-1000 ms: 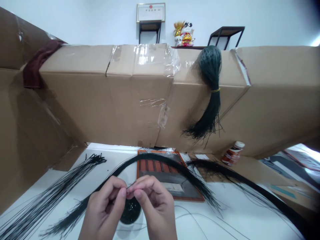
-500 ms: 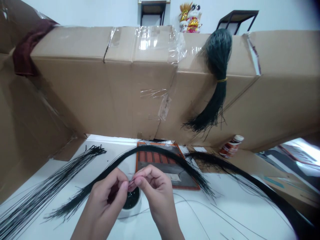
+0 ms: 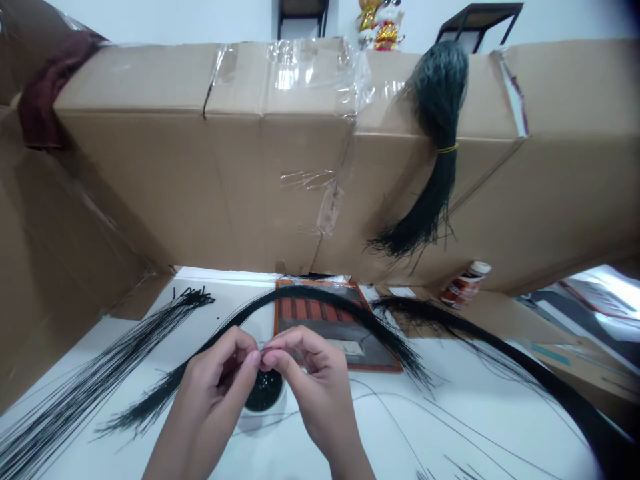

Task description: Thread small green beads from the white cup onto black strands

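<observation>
At lower centre, the left hand (image 3: 213, 383) and right hand (image 3: 317, 377) meet in a fingertip pinch, anything between too small to tell. Below shows a round bowl (image 3: 261, 409), glossy dark inside. Beyond, a frayed fibre bundle (image 3: 305, 291) arches; upper right, a tied tuft (image 3: 444, 163) hangs against creased cardboard (image 3: 250, 193).

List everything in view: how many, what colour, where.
Wall: one, white, background
Cardboard: several panels, brown, back and sides
Cloth: one, maroon, draped at left
Ornaments: count unclear, gold, white, red, top
Stands: two, black-framed, top
Table: one, white, foreground
Hanging strand bundle: one, dark green, over cardboard
Large strand bundles: three, dark, table left, middle, right
Loose strands: several, dark, table right
Panel: one, grey-red, orange-edged, table centre
Bowl: one, white, dark contents, before panel
Bottle: one, reddish-brown, white cap, right rear
Left hand: one, bare, lower centre, pinched
Right hand: one, bare, beside it, pinched
</observation>
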